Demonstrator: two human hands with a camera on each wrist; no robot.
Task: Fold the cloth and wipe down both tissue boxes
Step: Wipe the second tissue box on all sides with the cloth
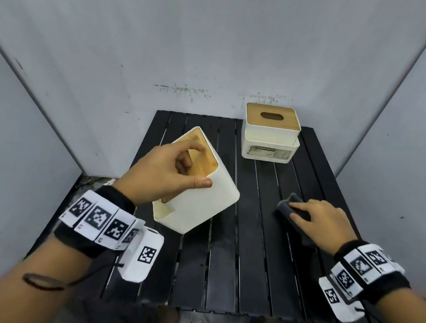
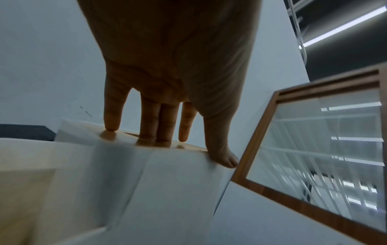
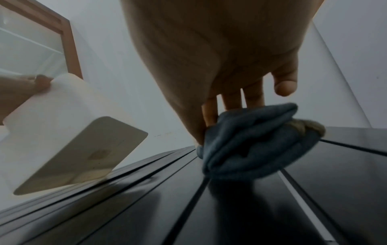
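A white tissue box with a wooden lid is tilted up off the black slatted table. My left hand grips its top edge, thumb on the white side and fingers over the wooden lid. The right wrist view shows this box raised at the left, one bottom edge near the slats. My right hand holds a folded dark grey-blue cloth against the table at the right; the bunched cloth sits under my fingers. A second white tissue box with a wooden lid stands upright at the table's back.
Pale grey wall panels close in the table at the back and on both sides. The table's front edge is near my wrists. A wood-framed glass panel shows in the left wrist view.
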